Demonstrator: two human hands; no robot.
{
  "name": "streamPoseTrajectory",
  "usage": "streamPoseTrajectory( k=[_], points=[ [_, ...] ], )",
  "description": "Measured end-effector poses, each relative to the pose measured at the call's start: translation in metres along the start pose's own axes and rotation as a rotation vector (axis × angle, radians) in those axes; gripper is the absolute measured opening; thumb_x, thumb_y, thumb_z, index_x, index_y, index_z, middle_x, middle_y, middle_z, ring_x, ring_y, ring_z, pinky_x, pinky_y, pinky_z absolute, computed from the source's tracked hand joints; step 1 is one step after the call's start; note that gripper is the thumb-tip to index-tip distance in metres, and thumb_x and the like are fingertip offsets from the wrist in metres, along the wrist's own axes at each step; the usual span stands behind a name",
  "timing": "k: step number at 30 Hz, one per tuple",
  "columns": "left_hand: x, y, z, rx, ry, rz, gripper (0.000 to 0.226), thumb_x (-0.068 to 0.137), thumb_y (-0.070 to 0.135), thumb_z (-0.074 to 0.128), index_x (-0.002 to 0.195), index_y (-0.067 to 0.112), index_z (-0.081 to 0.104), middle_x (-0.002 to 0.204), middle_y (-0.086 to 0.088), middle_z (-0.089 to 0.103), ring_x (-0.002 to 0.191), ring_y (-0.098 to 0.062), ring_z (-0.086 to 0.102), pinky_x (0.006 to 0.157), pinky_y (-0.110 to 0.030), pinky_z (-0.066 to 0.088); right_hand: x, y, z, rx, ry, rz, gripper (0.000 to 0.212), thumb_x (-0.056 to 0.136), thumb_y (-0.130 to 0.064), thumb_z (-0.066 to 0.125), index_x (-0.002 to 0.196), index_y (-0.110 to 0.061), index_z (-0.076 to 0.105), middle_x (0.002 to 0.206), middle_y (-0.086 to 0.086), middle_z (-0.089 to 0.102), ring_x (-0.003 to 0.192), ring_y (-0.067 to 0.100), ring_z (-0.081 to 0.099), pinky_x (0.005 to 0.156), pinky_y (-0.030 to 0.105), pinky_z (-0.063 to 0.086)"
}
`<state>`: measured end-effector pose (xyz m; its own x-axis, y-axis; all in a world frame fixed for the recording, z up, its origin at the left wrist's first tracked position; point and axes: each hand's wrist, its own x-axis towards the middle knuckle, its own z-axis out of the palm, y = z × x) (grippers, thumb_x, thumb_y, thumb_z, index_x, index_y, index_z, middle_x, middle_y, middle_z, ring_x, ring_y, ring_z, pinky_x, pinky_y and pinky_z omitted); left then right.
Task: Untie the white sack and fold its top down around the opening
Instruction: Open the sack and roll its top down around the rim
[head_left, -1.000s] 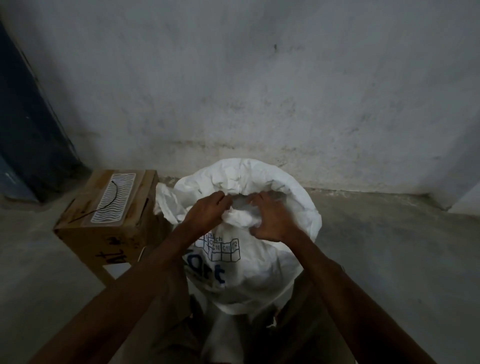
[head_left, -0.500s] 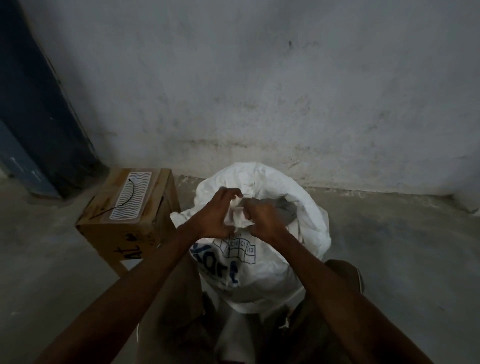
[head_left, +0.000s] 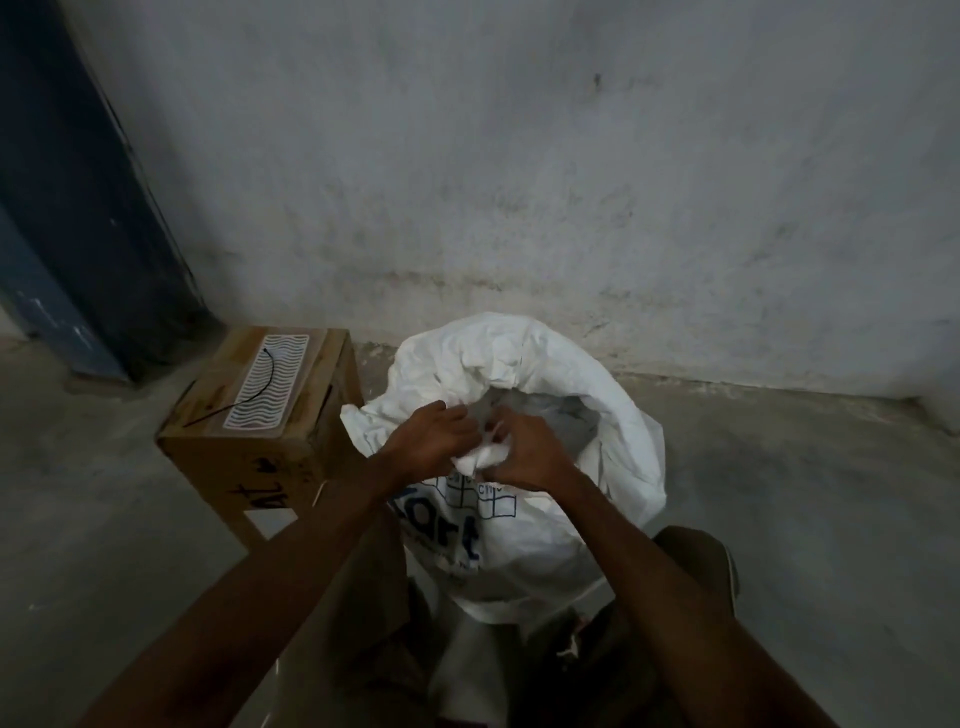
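Observation:
A white sack (head_left: 550, 545) with blue print stands on the floor between my knees, close to the wall. Its mouth gapes at the far side, where grey contents (head_left: 545, 415) show under the crumpled rim. My left hand (head_left: 426, 441) and my right hand (head_left: 524, 452) meet at the near edge of the mouth. Both pinch a bunched wad of white sack fabric (head_left: 485, 456) between them. The fingertips are buried in the folds.
A brown cardboard box (head_left: 260, 426) with a wavy label and a black cable tie on top stands just left of the sack. A stained grey wall (head_left: 519, 182) rises behind. A dark blue door frame (head_left: 78, 208) is at the far left. Bare concrete floor (head_left: 805, 493) lies to the right.
My hands have drawn together at the sack's near rim and bunched the fabric between them. The far side of the mouth has opened wider, showing grey contents. The view has shifted slightly.

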<state>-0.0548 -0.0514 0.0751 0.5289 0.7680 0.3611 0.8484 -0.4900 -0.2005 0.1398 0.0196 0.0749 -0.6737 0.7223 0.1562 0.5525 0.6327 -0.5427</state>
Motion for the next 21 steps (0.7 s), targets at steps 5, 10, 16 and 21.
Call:
streamPoseTrajectory(
  k=[5, 10, 16, 21],
  points=[
    [-0.018, 0.008, 0.018, -0.125, 0.043, -0.207, 0.040, 0.054, 0.025, 0.062, 0.093, 0.022, 0.062, 0.093, 0.002, 0.058, 0.090, -0.022, 0.051, 0.070, -0.033, 0.038, 0.000, -0.009, 0.023, -0.035, 0.021, -0.024, 0.032, 0.061, -0.028, 0.082, 0.085, -0.015, 0.066, 0.079, 0.000, 0.070, 0.072, 0.016, 0.066, 0.059, 0.025, 0.044],
    [-0.030, 0.068, 0.021, -0.684, 0.472, -1.274, 0.061, 0.063, 0.030, 0.081, 0.119, 0.028, 0.056, 0.124, 0.000, 0.051, 0.113, -0.017, 0.048, 0.096, -0.034, 0.046, -0.013, 0.004, 0.055, -0.179, 0.210, -0.066, 0.034, 0.060, -0.017, 0.082, 0.080, -0.016, 0.055, 0.069, 0.001, 0.065, 0.060, 0.023, 0.064, 0.051, 0.024, 0.038],
    [-0.018, 0.079, 0.028, -1.908, 0.698, -1.822, 0.060, 0.085, 0.036, 0.075, 0.137, 0.019, 0.051, 0.127, -0.010, 0.063, 0.112, -0.031, 0.063, 0.095, -0.044, 0.054, -0.034, 0.011, 0.080, -0.512, 0.243, -0.262, 0.043, 0.063, -0.012, 0.080, 0.104, -0.016, 0.065, 0.082, 0.001, 0.068, 0.063, 0.020, 0.065, 0.052, 0.028, 0.051],
    [-0.016, 0.061, 0.051, -2.005, 0.815, -1.884, 0.053, 0.096, 0.020, 0.061, 0.145, 0.011, 0.043, 0.139, -0.017, 0.054, 0.120, -0.034, 0.057, 0.100, -0.047, 0.049, -0.034, 0.008, 0.072, -0.280, 0.135, -0.233, 0.051, 0.061, -0.017, 0.078, 0.109, -0.019, 0.058, 0.099, -0.002, 0.060, 0.082, 0.018, 0.062, 0.065, 0.036, 0.054]
  ],
)
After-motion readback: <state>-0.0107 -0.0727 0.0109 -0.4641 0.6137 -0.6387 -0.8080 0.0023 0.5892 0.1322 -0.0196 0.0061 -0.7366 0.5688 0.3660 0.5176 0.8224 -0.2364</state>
